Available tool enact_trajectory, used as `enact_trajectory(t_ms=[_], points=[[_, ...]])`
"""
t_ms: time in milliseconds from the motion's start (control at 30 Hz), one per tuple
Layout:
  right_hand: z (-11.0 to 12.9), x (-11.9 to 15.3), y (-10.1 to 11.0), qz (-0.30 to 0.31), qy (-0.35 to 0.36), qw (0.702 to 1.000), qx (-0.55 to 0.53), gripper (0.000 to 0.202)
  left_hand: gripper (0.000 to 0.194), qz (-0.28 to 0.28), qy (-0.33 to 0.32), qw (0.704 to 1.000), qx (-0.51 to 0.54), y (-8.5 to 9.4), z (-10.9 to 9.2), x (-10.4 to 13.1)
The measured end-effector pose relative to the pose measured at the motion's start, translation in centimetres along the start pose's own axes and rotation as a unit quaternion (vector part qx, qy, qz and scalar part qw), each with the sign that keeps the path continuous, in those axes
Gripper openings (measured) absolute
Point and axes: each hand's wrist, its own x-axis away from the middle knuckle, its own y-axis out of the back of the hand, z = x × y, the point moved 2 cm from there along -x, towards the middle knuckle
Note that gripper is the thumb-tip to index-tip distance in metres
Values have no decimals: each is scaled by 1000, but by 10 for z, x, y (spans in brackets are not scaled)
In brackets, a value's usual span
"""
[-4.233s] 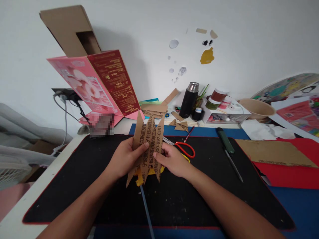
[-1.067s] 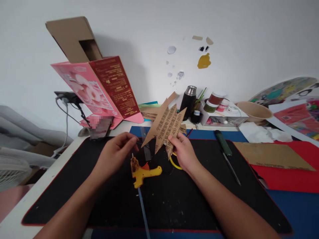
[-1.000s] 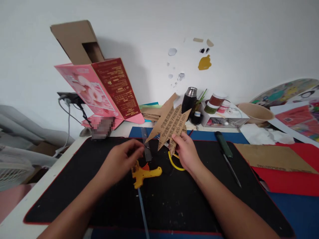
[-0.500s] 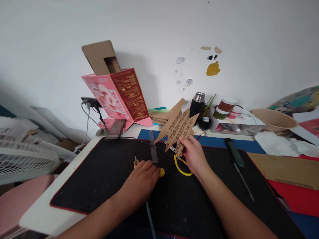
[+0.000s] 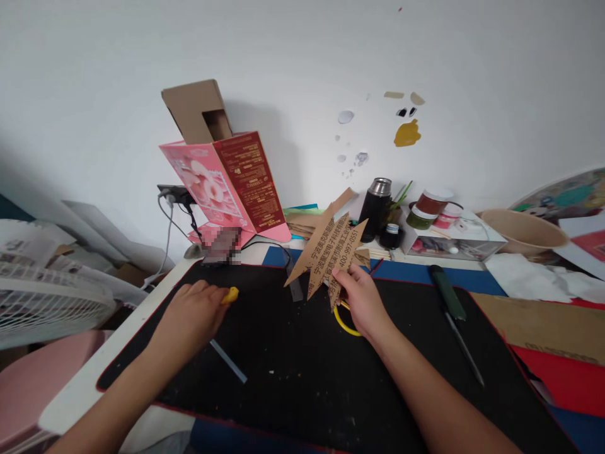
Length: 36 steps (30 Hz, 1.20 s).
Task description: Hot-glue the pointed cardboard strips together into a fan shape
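Observation:
My left hand [image 5: 193, 309] is closed around a yellow hot glue gun [image 5: 230, 295] over the left part of the black mat. Most of the gun is hidden by my fingers; a clear glue stick [image 5: 229, 360] juts out below my hand. Between the thumb and fingers of my right hand [image 5: 362, 290] is a piece of brown cardboard [image 5: 326, 258], cut into long pointed shapes and printed with dark characters. Yellow-handled scissors [image 5: 347, 323] lie just below that hand, partly covered. A dark ruler [image 5: 295, 287] rests under the cardboard's left tips.
A green-handled pointed tool [image 5: 449, 296] lies on the right of the black mat [image 5: 283, 403]. Behind stand a pink box [image 5: 208, 183], a black thermos [image 5: 375, 208], paint jars [image 5: 432, 202] and a beige bowl [image 5: 520, 236]. A white fan [image 5: 47, 309] is at far left.
My left hand has moved left with the glue gun, away from the ruler, and the glue stick has swung with it. My right hand has shifted the cardboard slightly left and down.

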Motion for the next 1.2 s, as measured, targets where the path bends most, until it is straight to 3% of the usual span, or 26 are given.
enact_trajectory(t_ms=[200, 300, 367, 433, 533, 667, 767, 933, 1033, 1100, 1200], points=[[-2, -1, -1, 13, 6, 1000, 5, 29, 39, 2, 42, 999, 18, -22, 19, -4], [-4, 0, -2, 23, 8, 999, 27, 29, 47, -91, 61, 990, 86, -8, 10, -11], [-5, 2, -4, 41, 8, 998, 37, 29, 51, -123, 69, 971, 194, 8, -3, -20], [-5, 4, -5, 63, 9, 997, 39, 29, 53, -77, 77, 931, 348, 23, -22, -32], [-4, 4, -7, 79, 24, 996, 30, 31, 62, 21, 40, 832, 552, 38, -51, -55], [-2, 2, -6, 81, 37, 996, 18, 35, 58, 59, 21, 737, 673, 39, -71, -84], [-1, 1, -6, 91, 28, 995, 11, 39, 52, 50, 17, 700, 712, 31, -72, -99], [1, 0, -5, 112, -1, 994, -11, 47, 56, 59, 55, 694, 715, 22, -56, -100], [1, -1, -3, 89, -3, 996, -7, 50, 56, 76, 69, 710, 697, 22, -48, -94], [-1, -2, -2, 72, -20, 997, -4, 50, 57, 79, 79, 704, 701, 22, -46, -91], [-4, -3, 0, 46, -38, 998, -9, 50, 63, 45, 103, 700, 705, 23, -45, -90]])
